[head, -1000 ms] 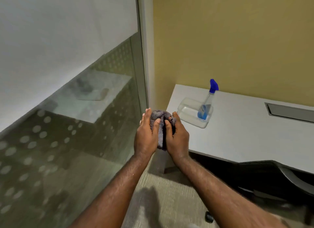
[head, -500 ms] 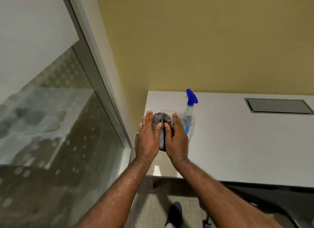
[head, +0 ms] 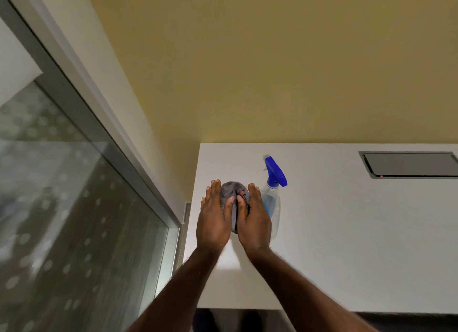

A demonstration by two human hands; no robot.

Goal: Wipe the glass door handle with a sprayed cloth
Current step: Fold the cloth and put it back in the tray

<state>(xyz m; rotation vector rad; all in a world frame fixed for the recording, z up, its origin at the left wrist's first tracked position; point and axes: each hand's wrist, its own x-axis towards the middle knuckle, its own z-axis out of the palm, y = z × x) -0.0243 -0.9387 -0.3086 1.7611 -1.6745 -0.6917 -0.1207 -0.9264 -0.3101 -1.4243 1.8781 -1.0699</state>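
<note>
Both hands are out in front of the person, over the near left part of the white surface (head: pixel 347 232). The left hand (head: pixel 215 220) and the right hand (head: pixel 255 222) face each other palm to palm, with a bunched grey cloth (head: pixel 231 195) pressed between them. The fingers of each hand lie long and nearly straight along the sides of the cloth (not curled into fists), and the 2 thumbs meet on its top, so the wad is clamped from both sides. A rounded hump of cloth shows past the fingertips, and a paler strip of it shows in the gap between the 2 thumbs.

Just beyond the right hand, and to its right, stands a clear spray bottle (head: pixel 272 202) with a blue trigger head (head: pixel 274 172) and a little blue liquid in it. The hand covers the bottle's lower left side, so I cannot tell whether they touch. Well off to the right of both hands, a grey rectangular flap (head: pixel 409 163) is set flush into the surface near the yellow wall (head: pixel 272 71).

To the left of the left hand, the grey metal frame (head: pixel 81 101) of a glass panel (head: pixel 62 220) runs down at a slant. The glass carries rows of pale frosted dots. No handle shows on the part I can see.
</note>
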